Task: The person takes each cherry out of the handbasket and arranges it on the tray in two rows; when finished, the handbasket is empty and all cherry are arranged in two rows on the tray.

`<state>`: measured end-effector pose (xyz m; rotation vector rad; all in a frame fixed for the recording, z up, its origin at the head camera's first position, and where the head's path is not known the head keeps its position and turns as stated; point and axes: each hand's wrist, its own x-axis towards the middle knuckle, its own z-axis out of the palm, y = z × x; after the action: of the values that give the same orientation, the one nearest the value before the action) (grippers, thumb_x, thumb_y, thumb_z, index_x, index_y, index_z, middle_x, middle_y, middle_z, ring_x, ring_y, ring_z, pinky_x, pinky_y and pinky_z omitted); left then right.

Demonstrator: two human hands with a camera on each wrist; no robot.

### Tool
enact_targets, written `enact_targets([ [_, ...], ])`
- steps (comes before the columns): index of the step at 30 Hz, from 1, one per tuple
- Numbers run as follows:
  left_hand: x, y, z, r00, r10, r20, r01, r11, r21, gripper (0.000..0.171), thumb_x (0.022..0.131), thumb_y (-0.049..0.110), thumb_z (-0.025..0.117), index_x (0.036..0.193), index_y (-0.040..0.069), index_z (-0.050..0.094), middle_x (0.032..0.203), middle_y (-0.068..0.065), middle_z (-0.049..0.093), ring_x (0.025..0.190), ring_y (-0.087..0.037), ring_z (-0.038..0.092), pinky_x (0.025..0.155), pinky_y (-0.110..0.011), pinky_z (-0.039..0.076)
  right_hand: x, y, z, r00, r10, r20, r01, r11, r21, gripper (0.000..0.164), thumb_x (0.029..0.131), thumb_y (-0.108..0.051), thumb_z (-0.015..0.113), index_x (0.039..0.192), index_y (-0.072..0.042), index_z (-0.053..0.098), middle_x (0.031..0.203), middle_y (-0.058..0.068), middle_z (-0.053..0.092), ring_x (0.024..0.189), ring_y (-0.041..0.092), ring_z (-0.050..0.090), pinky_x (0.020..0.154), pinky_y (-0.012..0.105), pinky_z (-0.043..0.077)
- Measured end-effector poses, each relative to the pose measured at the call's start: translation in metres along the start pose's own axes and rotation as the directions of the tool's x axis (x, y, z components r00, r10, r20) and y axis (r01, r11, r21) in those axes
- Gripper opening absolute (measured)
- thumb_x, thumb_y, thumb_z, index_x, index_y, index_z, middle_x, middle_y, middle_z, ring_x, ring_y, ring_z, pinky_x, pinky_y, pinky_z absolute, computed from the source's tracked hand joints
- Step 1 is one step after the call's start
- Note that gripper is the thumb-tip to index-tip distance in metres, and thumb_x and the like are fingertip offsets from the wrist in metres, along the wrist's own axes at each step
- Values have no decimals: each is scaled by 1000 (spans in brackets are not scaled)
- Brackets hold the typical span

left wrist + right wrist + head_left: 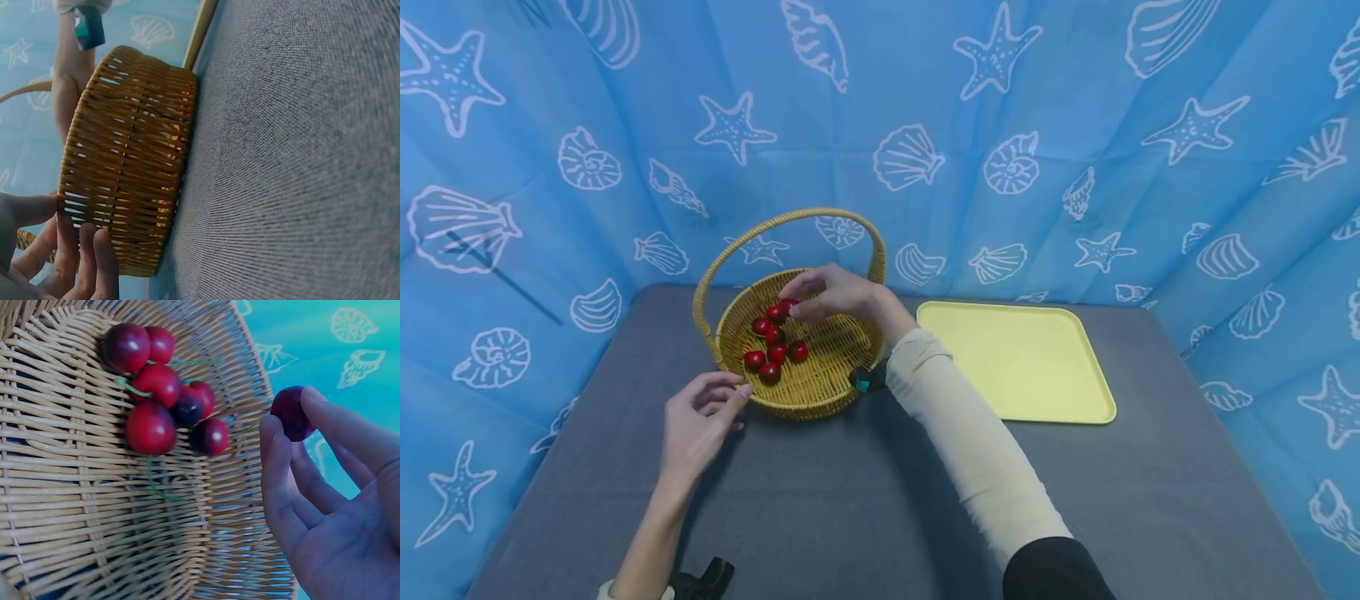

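Observation:
A round wicker basket (808,407) with a tall arched handle stands on the table. Several dark red cherries (777,352) lie in its left part, some with green stems in the right wrist view. My left hand (698,423) pinches the basket's near-left rim, thumb at the edge and fingers against the outer wall in the left wrist view. Over the basket, my right hand (841,296) holds one cherry (291,415) between thumb and fingertips. That cherry is apart from the others, near the far side of the wicker wall.
A yellow rectangular tray (1022,358) lies to the right of the basket, partly behind the right sleeve (970,442). Grey cloth (820,508) covers the table. A blue curtain (925,100) with shells and starfish hangs behind and at both sides.

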<state>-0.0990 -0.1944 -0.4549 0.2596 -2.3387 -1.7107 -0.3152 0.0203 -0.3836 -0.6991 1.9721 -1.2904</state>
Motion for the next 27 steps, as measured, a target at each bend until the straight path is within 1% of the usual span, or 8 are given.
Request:
enact_targets([
  [2, 0, 0, 0, 1000, -1, 3, 1, 1000, -2, 26, 101, 22, 80, 120, 5, 74, 93, -11, 76, 74, -12, 75, 64, -28, 67, -3, -3, -1, 1000, -21, 4, 21, 1000, 10, 42, 104, -10, 73, 145, -5, 66, 151, 14, 65, 137, 37, 67, 115, 54, 58],
  [4, 0, 1, -1, 1000, -4, 8, 4, 1000, -5, 26, 101, 22, 80, 120, 5, 74, 93, -10, 76, 75, -11, 75, 64, -28, 68, -7, -6, -3, 999, -47, 5, 47, 999, -14, 42, 104, -11, 73, 145, -6, 66, 151, 13, 66, 135, 35, 68, 114, 53, 59],
  [8, 0, 1, -2, 1000, -9, 16, 10, 1000, -10, 27, 101, 23, 80, 121, 6, 73, 92, -6, 76, 76, -11, 76, 65, -28, 68, -15, -10, -9, 996, -87, 2, 86, 992, -95, 40, 104, -17, 75, 143, -11, 69, 148, 9, 68, 128, 27, 72, 106, 42, 64],
  [11, 0, 0, -2, 1000, -14, 14, 14, 1000, -10, 28, 101, 24, 80, 121, 6, 73, 93, -7, 77, 77, -11, 76, 66, -28, 68, -23, -13, -14, 993, -116, 0, 114, 979, -170, 40, 103, -22, 78, 141, -15, 71, 144, 5, 70, 127, 21, 71, 101, 35, 66],
  [15, 0, 0, -1, 1000, -24, 10, 24, 1000, -6, 28, 101, 25, 81, 121, 6, 74, 96, -12, 77, 77, -12, 76, 66, -30, 68, -37, -16, -21, 988, -153, 16, 153, 967, -204, 41, 101, -23, 80, 141, -15, 71, 141, 4, 72, 130, 20, 68, 104, 38, 64],
  [19, 0, 0, -1, 999, -35, 10, 35, 999, -2, 29, 101, 26, 81, 121, 7, 73, 97, -13, 77, 78, -12, 76, 67, -31, 68, -54, -18, -29, 979, -202, 25, 202, 954, -223, 39, 102, -22, 79, 139, -13, 72, 139, 1, 74, 131, 20, 67, 105, 41, 63],
  [21, 1, 0, -1, 999, -35, 8, 35, 999, 2, 29, 101, 26, 81, 121, 7, 73, 97, -12, 78, 78, -12, 76, 66, -31, 68, -62, -19, -33, 976, -218, 21, 217, 950, -227, 37, 102, -21, 79, 137, -13, 73, 138, 0, 74, 130, 19, 67, 105, 39, 63],
  [27, 1, -2, 0, 1000, -13, -2, 13, 1000, -2, 28, 100, 25, 82, 120, 7, 74, 96, -15, 78, 75, -13, 76, 65, -31, 68, -86, -15, -45, 979, -202, -3, 199, 969, -147, 37, 100, -14, 80, 136, -9, 73, 138, 8, 73, 123, 28, 75, 106, 44, 64],
])
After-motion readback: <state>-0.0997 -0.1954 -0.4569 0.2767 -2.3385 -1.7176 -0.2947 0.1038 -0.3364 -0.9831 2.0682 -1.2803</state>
